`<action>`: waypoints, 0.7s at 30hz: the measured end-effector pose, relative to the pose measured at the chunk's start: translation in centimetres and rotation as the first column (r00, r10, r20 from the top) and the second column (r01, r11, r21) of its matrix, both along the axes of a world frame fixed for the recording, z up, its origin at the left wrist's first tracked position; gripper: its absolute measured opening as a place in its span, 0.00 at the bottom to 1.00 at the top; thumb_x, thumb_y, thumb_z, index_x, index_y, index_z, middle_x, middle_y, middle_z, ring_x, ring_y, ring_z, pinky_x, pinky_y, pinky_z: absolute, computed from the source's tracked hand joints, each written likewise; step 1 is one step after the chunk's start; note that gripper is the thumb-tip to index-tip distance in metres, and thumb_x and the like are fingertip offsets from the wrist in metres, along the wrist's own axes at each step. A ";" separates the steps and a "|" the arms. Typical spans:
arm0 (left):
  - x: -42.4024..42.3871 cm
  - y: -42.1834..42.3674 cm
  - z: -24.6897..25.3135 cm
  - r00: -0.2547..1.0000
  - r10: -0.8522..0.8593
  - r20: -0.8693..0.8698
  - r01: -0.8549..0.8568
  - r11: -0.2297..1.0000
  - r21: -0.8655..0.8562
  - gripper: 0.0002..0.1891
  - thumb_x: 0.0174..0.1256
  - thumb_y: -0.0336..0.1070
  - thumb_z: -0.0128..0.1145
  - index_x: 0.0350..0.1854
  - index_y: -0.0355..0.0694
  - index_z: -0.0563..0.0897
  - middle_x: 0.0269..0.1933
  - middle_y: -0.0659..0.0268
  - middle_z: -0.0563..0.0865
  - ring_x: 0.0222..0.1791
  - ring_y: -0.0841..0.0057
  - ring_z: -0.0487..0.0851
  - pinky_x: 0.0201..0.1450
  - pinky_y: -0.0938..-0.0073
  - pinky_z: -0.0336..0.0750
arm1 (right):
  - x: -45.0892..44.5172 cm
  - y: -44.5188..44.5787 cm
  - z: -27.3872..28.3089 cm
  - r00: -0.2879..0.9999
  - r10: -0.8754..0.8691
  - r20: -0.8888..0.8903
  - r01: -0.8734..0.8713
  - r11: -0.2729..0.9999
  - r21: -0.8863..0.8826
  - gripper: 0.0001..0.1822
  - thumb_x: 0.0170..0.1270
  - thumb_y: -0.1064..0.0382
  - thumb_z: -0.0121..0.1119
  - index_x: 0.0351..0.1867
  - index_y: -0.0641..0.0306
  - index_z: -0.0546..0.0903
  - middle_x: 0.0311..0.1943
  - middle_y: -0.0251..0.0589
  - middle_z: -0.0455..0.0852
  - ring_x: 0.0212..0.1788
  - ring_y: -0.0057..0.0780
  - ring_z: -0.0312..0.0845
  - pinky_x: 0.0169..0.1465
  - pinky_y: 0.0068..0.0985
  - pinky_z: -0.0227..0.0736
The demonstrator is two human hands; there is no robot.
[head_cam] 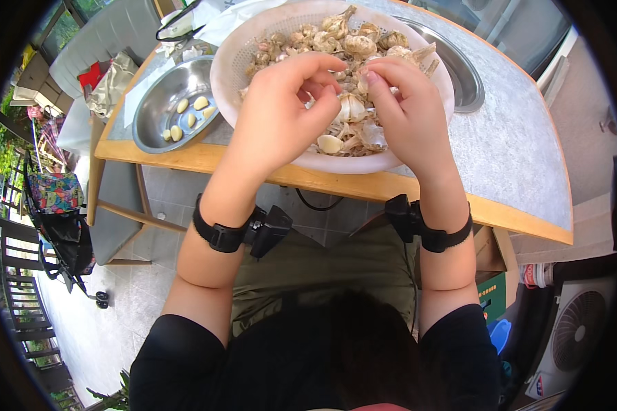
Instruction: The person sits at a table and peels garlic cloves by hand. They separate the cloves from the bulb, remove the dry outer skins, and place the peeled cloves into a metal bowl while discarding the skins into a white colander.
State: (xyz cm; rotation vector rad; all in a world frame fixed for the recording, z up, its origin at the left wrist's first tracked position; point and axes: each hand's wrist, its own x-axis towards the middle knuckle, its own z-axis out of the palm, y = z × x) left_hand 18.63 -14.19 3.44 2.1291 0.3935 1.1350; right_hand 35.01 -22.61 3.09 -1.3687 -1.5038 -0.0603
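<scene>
Both hands hover over a white plastic colander (226,85) heaped with garlic bulbs (360,46) and loose papery skins. My left hand (293,103) has curled fingers, with a gap between thumb and index fingertip; whether its palm holds anything is hidden. Thumb and forefinger of my right hand (409,103) are pinched on a pale piece, seemingly a garlic clove (362,83), mostly covered by the fingers. Below them lie a whitish garlic bulb (351,109) and a bare clove (330,144). Left of the colander, a steel bowl (151,110) contains several peeled cloves (176,133).
The colander sits on a grey-topped table (519,154) with a wooden edge, and partly covers another steel bowl (468,82). A grey chair (108,46) stands at the left, a stroller (61,221) beyond it. A fan unit (578,329) is at lower right.
</scene>
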 end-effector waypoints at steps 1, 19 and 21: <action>0.0 0.0 0.0 1.000 -0.003 0.007 0.003 1.000 -0.015 0.13 0.61 0.22 0.57 0.47 0.35 0.84 0.35 0.69 0.87 0.36 0.86 0.83 0.41 0.83 0.76 | 0.1 0.1 -0.1 1.000 0.011 0.004 -0.011 0.999 0.030 0.06 0.64 0.66 0.62 0.36 0.67 0.85 0.42 0.33 0.85 0.37 0.20 0.79 0.35 0.18 0.70; -0.2 1.8 3.1 0.679 -0.250 -0.690 0.341 0.940 -0.005 0.10 0.53 0.28 0.68 0.38 0.34 0.86 0.35 0.63 0.88 0.33 0.75 0.83 0.38 0.73 0.77 | 0.0 -0.2 0.5 0.999 -0.025 -0.037 0.024 0.999 -0.030 0.04 0.60 0.68 0.64 0.32 0.66 0.83 0.36 0.33 0.84 0.32 0.19 0.74 0.31 0.18 0.67; 0.2 1.5 3.6 0.622 -0.233 -0.748 0.332 0.943 -0.018 0.10 0.53 0.27 0.68 0.38 0.34 0.86 0.34 0.63 0.88 0.34 0.75 0.83 0.39 0.74 0.77 | 0.0 -0.1 0.3 0.999 -0.021 -0.035 0.020 1.000 -0.015 0.04 0.60 0.68 0.65 0.31 0.67 0.83 0.34 0.33 0.83 0.31 0.20 0.74 0.32 0.19 0.68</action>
